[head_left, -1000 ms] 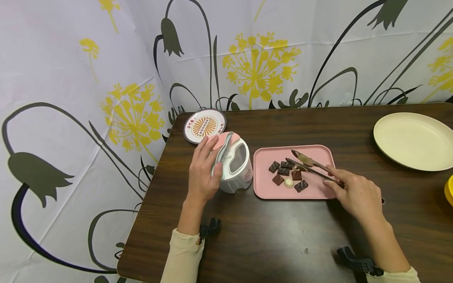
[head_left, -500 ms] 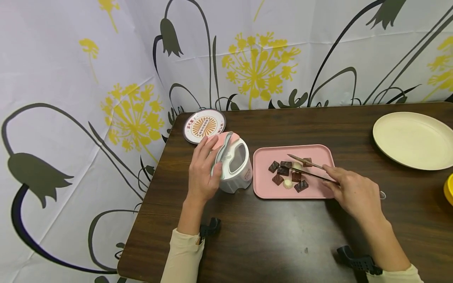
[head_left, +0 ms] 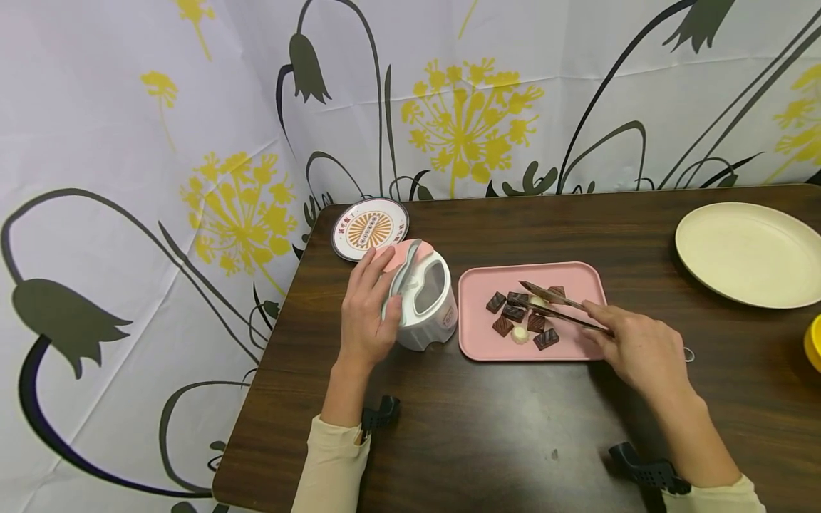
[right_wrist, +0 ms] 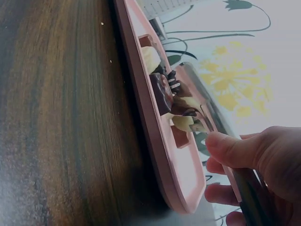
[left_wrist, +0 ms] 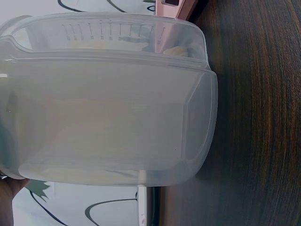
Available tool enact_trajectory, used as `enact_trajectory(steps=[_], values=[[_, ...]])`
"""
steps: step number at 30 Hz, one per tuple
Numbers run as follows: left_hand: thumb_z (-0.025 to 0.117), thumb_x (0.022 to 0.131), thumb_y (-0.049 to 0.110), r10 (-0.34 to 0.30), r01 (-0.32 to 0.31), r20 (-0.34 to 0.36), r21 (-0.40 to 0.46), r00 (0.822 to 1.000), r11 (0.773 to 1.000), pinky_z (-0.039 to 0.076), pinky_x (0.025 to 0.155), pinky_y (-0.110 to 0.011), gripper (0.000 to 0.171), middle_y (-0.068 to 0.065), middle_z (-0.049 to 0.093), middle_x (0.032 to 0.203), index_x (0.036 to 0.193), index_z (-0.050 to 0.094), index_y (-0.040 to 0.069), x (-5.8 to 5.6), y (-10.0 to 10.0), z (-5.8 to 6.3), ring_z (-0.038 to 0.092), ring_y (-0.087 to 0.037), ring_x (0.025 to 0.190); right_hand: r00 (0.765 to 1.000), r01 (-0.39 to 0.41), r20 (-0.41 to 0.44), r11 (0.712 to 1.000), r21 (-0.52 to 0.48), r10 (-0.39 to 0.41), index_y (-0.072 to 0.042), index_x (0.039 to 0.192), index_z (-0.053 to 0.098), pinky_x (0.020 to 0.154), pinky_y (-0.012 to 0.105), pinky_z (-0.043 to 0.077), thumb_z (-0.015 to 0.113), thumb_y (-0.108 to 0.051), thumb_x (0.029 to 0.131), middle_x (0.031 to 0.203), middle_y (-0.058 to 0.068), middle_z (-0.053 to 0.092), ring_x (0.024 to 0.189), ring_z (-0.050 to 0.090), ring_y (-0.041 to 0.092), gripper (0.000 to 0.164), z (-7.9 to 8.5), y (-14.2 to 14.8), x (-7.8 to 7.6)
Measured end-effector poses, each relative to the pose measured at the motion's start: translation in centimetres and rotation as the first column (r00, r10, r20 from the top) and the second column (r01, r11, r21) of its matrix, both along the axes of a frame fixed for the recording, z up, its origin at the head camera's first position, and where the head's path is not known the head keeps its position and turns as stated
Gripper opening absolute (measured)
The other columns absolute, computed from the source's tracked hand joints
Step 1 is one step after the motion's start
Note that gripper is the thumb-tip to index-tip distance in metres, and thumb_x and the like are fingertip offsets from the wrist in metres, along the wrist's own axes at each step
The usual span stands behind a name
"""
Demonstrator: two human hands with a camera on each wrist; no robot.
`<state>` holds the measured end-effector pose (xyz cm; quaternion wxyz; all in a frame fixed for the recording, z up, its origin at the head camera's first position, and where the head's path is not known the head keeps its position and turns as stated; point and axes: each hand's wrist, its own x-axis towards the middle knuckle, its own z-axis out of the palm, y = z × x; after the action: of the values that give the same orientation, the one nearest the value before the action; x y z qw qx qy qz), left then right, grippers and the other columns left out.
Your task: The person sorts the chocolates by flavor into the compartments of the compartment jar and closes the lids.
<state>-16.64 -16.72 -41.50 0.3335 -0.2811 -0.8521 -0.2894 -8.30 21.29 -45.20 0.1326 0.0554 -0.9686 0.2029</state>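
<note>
My left hand (head_left: pixel 368 306) grips the left side of a white and translucent plastic container (head_left: pixel 426 328), fingers over its pink top and thumb beside its grey lid lever. In the left wrist view, the container's translucent wall (left_wrist: pixel 103 113) fills most of the picture. My right hand (head_left: pixel 641 349) holds metal tongs (head_left: pixel 553 293) over a pink tray (head_left: pixel 476 345). Several dark chocolates (head_left: pixel 546 339) and a round white chocolate (head_left: pixel 519 335) lie on the tray. In the right wrist view, a pale chocolate (right_wrist: pixel 182 123) sits right at the tong tips, partly hidden.
A round patterned plate (head_left: pixel 370 228) lies behind the container. To the right stand a large cream plate (head_left: pixel 750 256) and a yellow object (head_left: pixel 814 345) cut off by the frame. A floral cloth (head_left: pixel 474 35) hangs behind the dark wooden table (head_left: pixel 462 427).
The tongs have shifted slightly left and lower among the chocolates, uncovering a brown piece behind them. The round white chocolate and a brown one have slid a little. My left hand stays still.
</note>
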Motion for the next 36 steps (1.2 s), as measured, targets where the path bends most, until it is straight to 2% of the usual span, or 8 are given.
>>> enact_trajectory(steps=[4, 7, 15, 21, 25, 31, 36], values=[[0.028, 0.098, 0.051, 0.003, -0.003, 0.002, -0.002, 1.0, 1.0, 0.031, 0.111, -0.044, 0.066, -0.012, 0.057, 0.137, 0.118, 0.069, 0.003, 0.0, 0.0, 0.0, 0.04, -0.033, 0.137, 0.999, 0.027, 0.034, 0.999, -0.033, -0.026, -0.016, 0.124, 0.07, 0.041, 0.039, 0.033, 0.079, -0.028, 0.08, 0.109, 0.016, 0.071, 0.06, 0.06, 0.035, 0.046, -0.1, 0.3, 0.2], [0.028, 0.098, 0.051, 0.003, -0.003, 0.004, -0.004, 1.0, 1.0, 0.031, 0.112, -0.043, 0.066, -0.012, 0.057, 0.137, 0.118, 0.069, 0.003, 0.0, 0.0, 0.0, 0.04, -0.032, 0.137, 0.999, 0.034, 0.018, 0.998, -0.046, -0.033, -0.016, 0.122, 0.071, 0.041, 0.038, 0.033, 0.079, -0.027, 0.08, 0.108, 0.014, 0.071, 0.061, 0.061, 0.037, 0.045, -0.1, 0.3, 0.3], [0.027, 0.098, 0.052, 0.003, -0.003, 0.008, -0.004, 1.0, 1.0, 0.031, 0.111, -0.045, 0.067, -0.012, 0.056, 0.138, 0.118, 0.069, 0.004, 0.0, 0.0, 0.0, 0.039, -0.031, 0.137, 0.999, 0.03, -0.011, 0.999, -0.041, -0.03, -0.015, 0.121, 0.071, 0.041, 0.034, 0.03, 0.08, -0.026, 0.079, 0.109, 0.013, 0.071, 0.054, 0.055, 0.03, 0.045, -0.2, 0.2, 0.4], [0.027, 0.099, 0.052, 0.001, -0.001, 0.006, -0.005, 1.0, 1.0, 0.03, 0.112, -0.044, 0.067, -0.012, 0.056, 0.138, 0.117, 0.069, 0.003, 0.0, 0.0, 0.1, 0.039, -0.032, 0.137, 0.997, 0.032, -0.066, 0.998, -0.05, -0.035, -0.016, 0.119, 0.073, 0.04, 0.036, 0.031, 0.081, -0.027, 0.078, 0.109, 0.011, 0.072, 0.055, 0.058, 0.034, 0.044, -0.3, 0.4, 0.6], [0.027, 0.099, 0.052, 0.003, -0.003, 0.007, -0.004, 1.0, 1.0, 0.031, 0.112, -0.044, 0.067, -0.012, 0.057, 0.138, 0.117, 0.069, 0.004, 0.1, 0.0, 0.1, 0.039, -0.032, 0.137, 0.993, 0.027, -0.109, 0.998, -0.064, -0.034, -0.017, 0.119, 0.073, 0.039, 0.034, 0.028, 0.083, -0.025, 0.076, 0.107, 0.011, 0.072, 0.05, 0.055, 0.031, 0.044, -0.1, 0.6, 0.8], [0.027, 0.099, 0.051, 0.004, -0.004, 0.005, -0.004, 1.0, 1.0, 0.031, 0.112, -0.044, 0.066, -0.012, 0.057, 0.137, 0.117, 0.069, 0.003, 0.1, 0.1, 0.1, 0.039, -0.031, 0.137, 0.99, 0.03, -0.137, 0.997, -0.073, -0.04, -0.018, 0.119, 0.073, 0.039, 0.033, 0.025, 0.083, -0.025, 0.076, 0.109, 0.012, 0.071, 0.045, 0.049, 0.026, 0.045, 0.6, 0.7, 0.9], [0.027, 0.099, 0.051, 0.001, -0.001, 0.003, -0.003, 1.0, 1.0, 0.031, 0.112, -0.044, 0.066, -0.012, 0.057, 0.137, 0.117, 0.069, 0.003, 0.1, 0.1, 0.2, 0.039, -0.031, 0.137, 0.977, 0.013, -0.21, 0.996, -0.083, -0.03, -0.019, 0.118, 0.074, 0.038, 0.034, 0.026, 0.084, -0.023, 0.074, 0.108, 0.008, 0.072, 0.046, 0.054, 0.03, 0.046, 1.5, 0.4, 1.0]])
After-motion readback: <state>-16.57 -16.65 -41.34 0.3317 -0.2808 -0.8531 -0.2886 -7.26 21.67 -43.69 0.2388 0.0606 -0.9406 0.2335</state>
